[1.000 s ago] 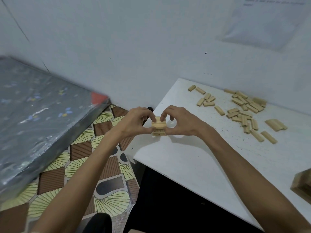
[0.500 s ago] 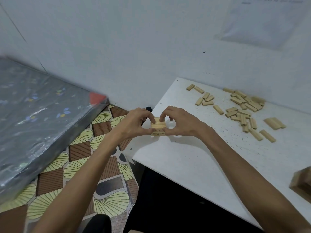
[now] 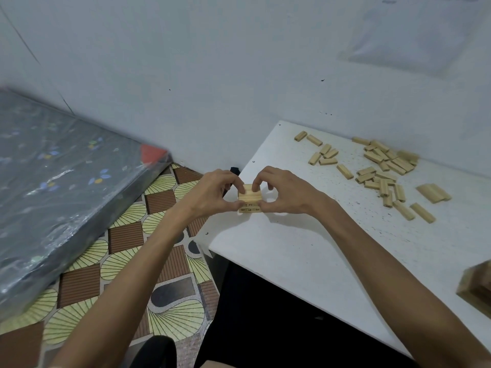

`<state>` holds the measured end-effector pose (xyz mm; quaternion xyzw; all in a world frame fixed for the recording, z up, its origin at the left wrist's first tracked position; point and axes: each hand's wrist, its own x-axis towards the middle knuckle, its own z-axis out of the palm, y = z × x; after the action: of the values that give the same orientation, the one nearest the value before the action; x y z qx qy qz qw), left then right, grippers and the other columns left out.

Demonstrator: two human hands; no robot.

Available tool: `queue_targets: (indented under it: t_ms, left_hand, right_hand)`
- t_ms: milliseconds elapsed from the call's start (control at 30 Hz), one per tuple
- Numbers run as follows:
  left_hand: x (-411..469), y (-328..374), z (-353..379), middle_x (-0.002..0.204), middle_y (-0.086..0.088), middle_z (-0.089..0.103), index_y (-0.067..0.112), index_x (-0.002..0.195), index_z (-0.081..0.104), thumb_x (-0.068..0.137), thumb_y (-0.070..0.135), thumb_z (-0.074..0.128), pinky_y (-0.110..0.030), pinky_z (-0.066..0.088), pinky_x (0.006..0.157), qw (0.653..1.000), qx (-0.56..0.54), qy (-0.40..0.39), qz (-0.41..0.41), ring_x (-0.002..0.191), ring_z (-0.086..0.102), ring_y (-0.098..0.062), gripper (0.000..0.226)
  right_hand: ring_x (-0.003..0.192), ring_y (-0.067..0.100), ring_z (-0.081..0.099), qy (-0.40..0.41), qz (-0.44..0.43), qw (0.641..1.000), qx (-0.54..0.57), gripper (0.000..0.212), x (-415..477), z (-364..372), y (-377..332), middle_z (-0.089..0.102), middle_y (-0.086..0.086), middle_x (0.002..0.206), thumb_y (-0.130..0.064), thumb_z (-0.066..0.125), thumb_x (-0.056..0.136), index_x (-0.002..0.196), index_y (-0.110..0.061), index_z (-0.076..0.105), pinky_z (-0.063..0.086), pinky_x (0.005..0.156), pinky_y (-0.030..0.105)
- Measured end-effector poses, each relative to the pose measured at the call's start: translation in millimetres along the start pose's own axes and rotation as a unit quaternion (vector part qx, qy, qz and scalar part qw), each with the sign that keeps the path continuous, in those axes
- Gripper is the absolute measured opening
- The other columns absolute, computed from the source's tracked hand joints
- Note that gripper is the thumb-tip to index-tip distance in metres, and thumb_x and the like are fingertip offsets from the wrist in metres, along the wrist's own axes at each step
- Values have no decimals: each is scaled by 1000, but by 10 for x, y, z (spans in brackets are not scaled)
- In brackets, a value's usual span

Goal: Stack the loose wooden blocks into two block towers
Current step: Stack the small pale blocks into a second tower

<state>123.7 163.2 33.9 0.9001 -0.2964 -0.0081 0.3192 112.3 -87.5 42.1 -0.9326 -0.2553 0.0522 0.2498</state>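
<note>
Wooden blocks first: the low block stack (image 3: 249, 198) sits dead centre of the frame, close to the left edge of the white table (image 3: 305, 251), and both hands are on it. The left hand (image 3: 215, 193) reaches in from the lower left with its fingers curled, thumb on the near side and fingertips over the far top, pinching the stack's left end. The right hand (image 3: 285, 193) mirrors it on the right end, thumb low and forefinger bent over the top corner. At least two layers show, and there is dark print on the near face, too small to read.

Up in the right of the frame, the loose blocks (image 3: 382, 166) lie scattered in a heap on the table near the wall (image 3: 212, 75). A smaller cluster (image 3: 322, 155) lies to the left of the heap. At the right edge of the frame a second stack (image 3: 475, 290) pokes in, cut off and blurred.

Over on the left is a dark plastic-wrapped mattress (image 3: 66, 195), and below it a patterned floor (image 3: 127, 261) in brown and yellow.
</note>
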Motion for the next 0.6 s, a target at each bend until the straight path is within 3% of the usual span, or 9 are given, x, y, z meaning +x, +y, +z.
queue_targets:
  t_ms: [333,500,600]
  left_hand:
    - [-17,-7,17,90,0,64,32,102,71,69,57,72,-39,50,72,1000,-8,9,-8,84,57,-18,42]
    - [-54,-40,55,106,18,64,30,121,64,66,58,77,-16,42,76,999,-31,25,-25,98,59,-8,63]
    - [-74,-73,83,118,23,64,26,130,59,70,46,88,-13,41,82,998,-39,19,-38,106,60,-5,70]
  right_hand:
    - [99,7,55,5,5,1000,-3,37,-3,18,-1,52,-20,118,-39,77,83,114,-36,56,46,73,28]
    - [105,9,56,7,13,1000,4,57,-37,15,-31,53,-19,130,-41,77,85,134,-33,49,50,80,32]
    - [113,5,50,14,20,1000,4,72,-48,20,-49,50,-15,138,-42,78,84,145,-31,41,49,86,32]
